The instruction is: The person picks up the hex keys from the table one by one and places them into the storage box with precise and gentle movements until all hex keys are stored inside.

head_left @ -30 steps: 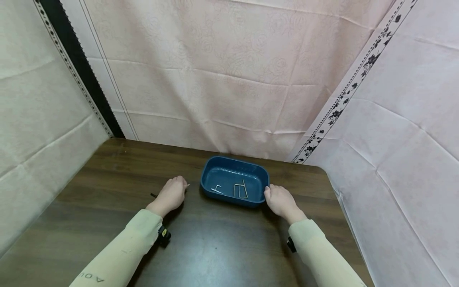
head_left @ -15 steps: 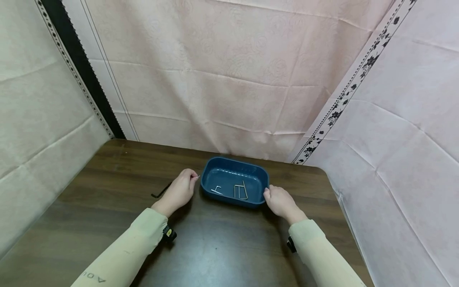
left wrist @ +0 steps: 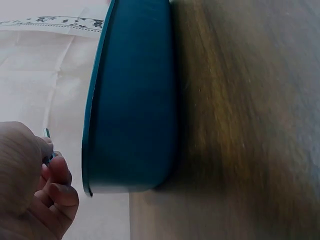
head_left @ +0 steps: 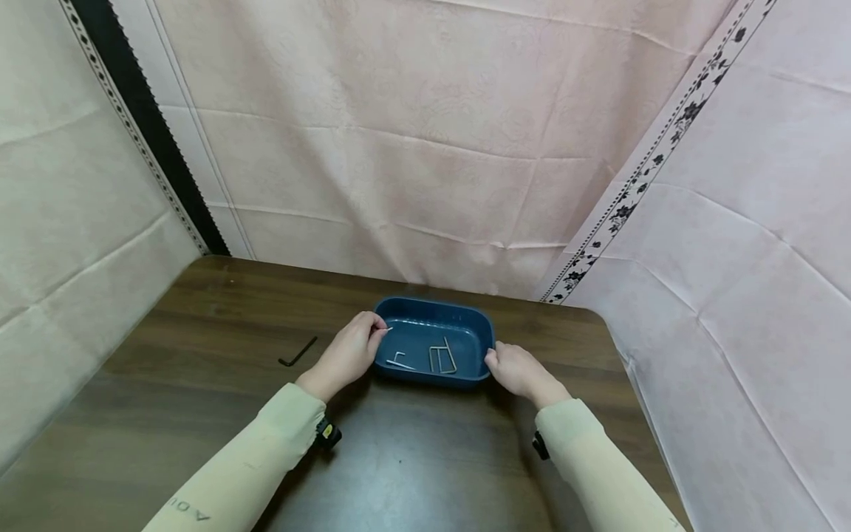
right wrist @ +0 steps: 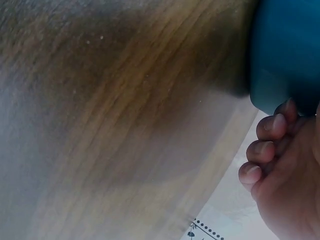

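A blue tray (head_left: pixel 432 378) stands near the far side of the table. At its left end, my left hand (head_left: pixel 349 351) pinches a small silver hex key (left wrist: pixel 47 133) between thumb and fingers, level with the rim. Only the tip of that key shows past the fingertips. Silver hex keys (head_left: pixel 400 362) lie at the tray's left front, and brass-coloured hex keys (head_left: pixel 443 357) lie further right inside it. My right hand (head_left: pixel 521 373) holds the tray by its right end, fingers curled at the wall.
A black hex key (head_left: pixel 297 352) lies on the wooden table (head_left: pixel 439 458) left of the tray. Pale cloth (head_left: pixel 399 148) hangs behind the table and at both sides.
My left hand has moved right with the silver hex key, from beside the tray to over its left end. The black hex key has come into full view. The tray has shifted slightly.
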Demonstrator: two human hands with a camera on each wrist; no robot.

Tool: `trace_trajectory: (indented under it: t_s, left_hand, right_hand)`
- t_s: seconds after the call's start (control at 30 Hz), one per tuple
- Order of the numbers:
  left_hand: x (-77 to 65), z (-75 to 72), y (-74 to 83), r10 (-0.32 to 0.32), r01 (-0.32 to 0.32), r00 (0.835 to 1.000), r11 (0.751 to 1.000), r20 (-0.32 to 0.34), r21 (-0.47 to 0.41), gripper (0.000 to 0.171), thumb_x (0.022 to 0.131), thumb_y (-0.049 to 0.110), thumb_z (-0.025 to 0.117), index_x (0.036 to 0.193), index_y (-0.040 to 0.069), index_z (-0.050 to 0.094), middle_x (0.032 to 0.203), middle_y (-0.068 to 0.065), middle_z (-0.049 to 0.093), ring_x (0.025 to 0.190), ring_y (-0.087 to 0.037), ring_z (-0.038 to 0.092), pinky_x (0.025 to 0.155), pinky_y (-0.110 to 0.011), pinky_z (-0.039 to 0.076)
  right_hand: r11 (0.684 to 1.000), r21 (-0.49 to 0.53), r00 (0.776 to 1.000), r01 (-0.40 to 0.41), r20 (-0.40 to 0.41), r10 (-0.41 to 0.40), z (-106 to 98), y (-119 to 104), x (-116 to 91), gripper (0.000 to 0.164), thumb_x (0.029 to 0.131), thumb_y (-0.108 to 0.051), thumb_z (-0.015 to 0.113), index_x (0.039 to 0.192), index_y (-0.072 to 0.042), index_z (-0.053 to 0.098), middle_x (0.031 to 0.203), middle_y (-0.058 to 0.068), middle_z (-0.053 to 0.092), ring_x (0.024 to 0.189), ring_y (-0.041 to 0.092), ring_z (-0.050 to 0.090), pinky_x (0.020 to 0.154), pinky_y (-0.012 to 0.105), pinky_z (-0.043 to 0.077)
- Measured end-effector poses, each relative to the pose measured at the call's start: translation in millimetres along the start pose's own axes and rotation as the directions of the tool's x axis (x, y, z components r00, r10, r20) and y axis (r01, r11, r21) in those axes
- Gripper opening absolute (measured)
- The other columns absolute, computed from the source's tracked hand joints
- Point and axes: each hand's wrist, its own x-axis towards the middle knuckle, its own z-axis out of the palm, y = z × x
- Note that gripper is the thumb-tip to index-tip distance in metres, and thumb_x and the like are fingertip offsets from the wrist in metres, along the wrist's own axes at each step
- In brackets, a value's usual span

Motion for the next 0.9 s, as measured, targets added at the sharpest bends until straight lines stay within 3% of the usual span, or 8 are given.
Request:
trace_trajectory:
  t_s: [0.23, 0.47, 0.9]
  left_hand:
    - [3.2, 6.4, 1.7, -0.023, 0.023, 1.0, 1.0, 0.003, -0.007, 0.012, 0.101, 0.02, 0.052, 0.104, 0.01, 0.057, 0.098, -0.001, 0.054, 0.08, -0.016, 0.052, 0.071, -0.029, 0.048]
    - [4.1, 11.0, 2.9, -0.032, 0.032, 0.999, 0.999, -0.022, 0.016, 0.009, 0.098, 0.02, 0.057, 0.101, 0.011, 0.059, 0.095, -0.001, 0.055, 0.079, -0.016, 0.052, 0.072, -0.03, 0.048]
    - [-1.1, 9.7, 0.8, -0.026, 0.026, 1.0, 1.0, -0.011, 0.001, 0.011, 0.098, 0.024, 0.057, 0.101, 0.014, 0.062, 0.098, 0.001, 0.058, 0.081, -0.015, 0.053, 0.074, -0.03, 0.049]
  right_hand:
    - [1.0, 0.013, 1.0, -0.02, 0.023, 0.02, 0, -2, -1, 0.06, 0.103, -0.038, 0.029, 0.146, 0.005, 0.033, 0.148, 0.018, 0.038, 0.135, 0.034, 0.036, 0.109, 0.05, 0.027]
    - [1.0, 0.016, 0.999, -0.025, 0.021, 0.025, 0, -2, -2, 0.06, 0.104, -0.038, 0.029, 0.147, 0.005, 0.032, 0.148, 0.018, 0.038, 0.135, 0.034, 0.036, 0.109, 0.05, 0.028]
    - [1.0, 0.001, 1.0, -0.013, 0.008, 0.013, 1, -1, -2, 0.059, 0.104, -0.036, 0.029, 0.146, 0.005, 0.033, 0.147, 0.019, 0.039, 0.135, 0.034, 0.037, 0.109, 0.049, 0.028]
